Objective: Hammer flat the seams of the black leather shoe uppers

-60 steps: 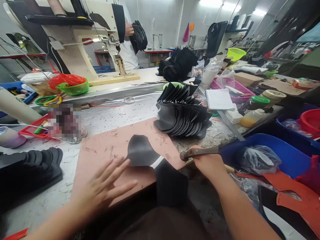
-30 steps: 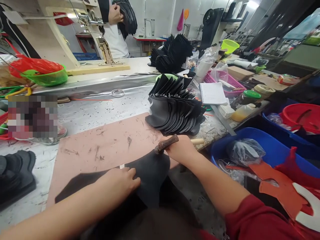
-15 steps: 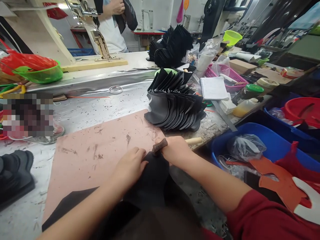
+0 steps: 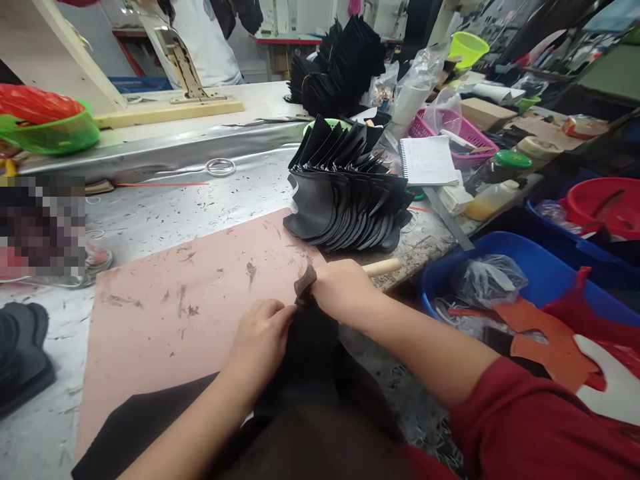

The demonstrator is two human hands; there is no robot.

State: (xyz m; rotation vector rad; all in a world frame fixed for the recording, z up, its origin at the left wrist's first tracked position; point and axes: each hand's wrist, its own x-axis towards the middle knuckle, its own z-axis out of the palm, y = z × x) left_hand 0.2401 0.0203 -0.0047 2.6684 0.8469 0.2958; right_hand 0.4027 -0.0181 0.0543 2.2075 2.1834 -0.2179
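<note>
My right hand point(image 4: 343, 288) is wrapped round a hammer point(image 4: 305, 283), whose dark head pokes out past the thumb side and whose pale wooden handle sticks out on the right. Under the hammer head lies a black leather-like piece point(image 4: 313, 353), spread over the near edge of the board. My left hand point(image 4: 263, 337) pinches the far left edge of that piece, thumb and fingertips close to the hammer head. Another black piece point(image 4: 145, 420) lies flat beneath my left forearm. Just beyond my hands stands a row of stacked black cut pieces point(image 4: 347, 207).
The pink board point(image 4: 200, 287) rests on a grey table. More black pieces point(image 4: 23, 353) lie at the left. Blue tubs point(image 4: 450, 267) with scraps and plastic stand at the right. Behind are a notebook point(image 4: 429, 160), a pink basket point(image 4: 470, 143) and a person point(image 4: 205, 47).
The hammer head has turned and shifted slightly left and up in my right hand. My left hand stays on the black piece's edge. The whole view has moved a little.
</note>
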